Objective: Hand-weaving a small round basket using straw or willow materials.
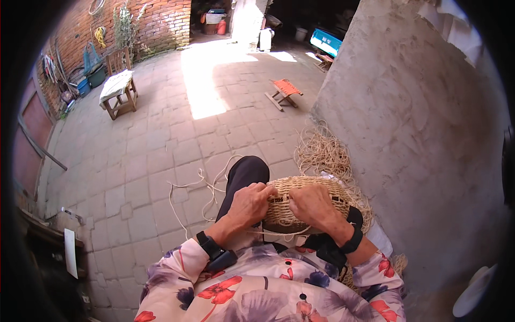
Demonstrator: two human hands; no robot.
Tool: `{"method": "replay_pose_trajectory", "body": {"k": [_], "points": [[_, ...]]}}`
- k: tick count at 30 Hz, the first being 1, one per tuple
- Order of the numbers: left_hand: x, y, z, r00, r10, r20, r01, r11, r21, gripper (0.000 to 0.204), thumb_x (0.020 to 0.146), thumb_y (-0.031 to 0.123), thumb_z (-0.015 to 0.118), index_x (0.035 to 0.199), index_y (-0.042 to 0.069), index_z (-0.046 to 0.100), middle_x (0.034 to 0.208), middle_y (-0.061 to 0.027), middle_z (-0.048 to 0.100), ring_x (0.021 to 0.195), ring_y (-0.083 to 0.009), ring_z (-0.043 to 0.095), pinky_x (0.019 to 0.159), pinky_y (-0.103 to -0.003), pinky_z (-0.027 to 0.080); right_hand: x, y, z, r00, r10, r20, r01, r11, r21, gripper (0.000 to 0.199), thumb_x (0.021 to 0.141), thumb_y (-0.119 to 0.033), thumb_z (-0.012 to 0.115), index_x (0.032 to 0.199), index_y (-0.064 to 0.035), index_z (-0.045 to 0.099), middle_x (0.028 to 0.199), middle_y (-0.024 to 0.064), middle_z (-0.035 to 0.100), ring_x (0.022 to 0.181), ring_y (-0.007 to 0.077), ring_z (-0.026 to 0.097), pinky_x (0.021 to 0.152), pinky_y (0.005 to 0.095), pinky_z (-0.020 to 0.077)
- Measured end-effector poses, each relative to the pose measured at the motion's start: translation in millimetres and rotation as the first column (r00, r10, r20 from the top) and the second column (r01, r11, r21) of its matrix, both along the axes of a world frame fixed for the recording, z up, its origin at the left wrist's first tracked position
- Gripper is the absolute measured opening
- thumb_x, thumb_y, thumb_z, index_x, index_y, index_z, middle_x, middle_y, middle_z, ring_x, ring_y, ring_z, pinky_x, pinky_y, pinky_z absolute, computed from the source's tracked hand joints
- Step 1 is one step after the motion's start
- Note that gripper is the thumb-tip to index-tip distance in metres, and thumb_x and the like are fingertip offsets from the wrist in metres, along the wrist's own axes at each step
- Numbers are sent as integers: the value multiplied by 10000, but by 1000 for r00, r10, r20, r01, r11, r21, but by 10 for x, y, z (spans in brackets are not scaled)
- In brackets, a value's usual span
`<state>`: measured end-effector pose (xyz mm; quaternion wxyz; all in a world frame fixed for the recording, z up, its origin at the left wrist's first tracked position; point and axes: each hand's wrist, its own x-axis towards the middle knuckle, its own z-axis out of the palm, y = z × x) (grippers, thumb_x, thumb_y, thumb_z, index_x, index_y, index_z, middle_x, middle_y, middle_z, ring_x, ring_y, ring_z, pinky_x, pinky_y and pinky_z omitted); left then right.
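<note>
A woven basket point(285, 216) of pale straw-coloured cord lies across my lap. At its left end my left hand point(251, 203) is closed, with thumb and fingers pressed on the weave. My right hand point(315, 203) lies over the middle, its fingers curled tight against the basket; the fingertips are partly hidden. Between the hands, small gaps show in the weave. A loose strand of cord point(279, 233) runs along the basket's near edge. More thin cord point(206, 182) trails from beside my dark-trousered knee point(250, 169) onto the paving at the left.
A tangled heap of cord point(324, 150) lies right of my knees, against a rough grey wall point(413, 107). Ahead stands a folding stool point(285, 90) with an orange seat. A cloth-covered wooden chair point(117, 86) stands at the far left, near a brick wall point(161, 21).
</note>
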<state>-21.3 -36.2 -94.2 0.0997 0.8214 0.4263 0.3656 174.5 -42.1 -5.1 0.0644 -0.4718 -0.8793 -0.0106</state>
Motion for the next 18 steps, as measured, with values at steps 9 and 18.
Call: {"method": "replay_pose_trajectory", "body": {"k": [9,18], "points": [[3,299,-42,985,-171,-12,170,959,229,260,702,124,704,943,128,608,804,-39,547,806,-248,580,673,-383,462,29,32,-39,1000,8,-26,-8,1000,7,185,797,-175,623,754,-6,685,682,217,651,683,378,677,644,491,525],[137,580,456,849,-404,-339,521,747,414,174,715,165,667,868,156,585,793,-3,502,777,-185,550,631,-333,463,371,-62,121,967,-110,-228,110,994,-11,146,813,-175,616,816,-50,690,724,190,667,700,359,678,648,467,526]]}}
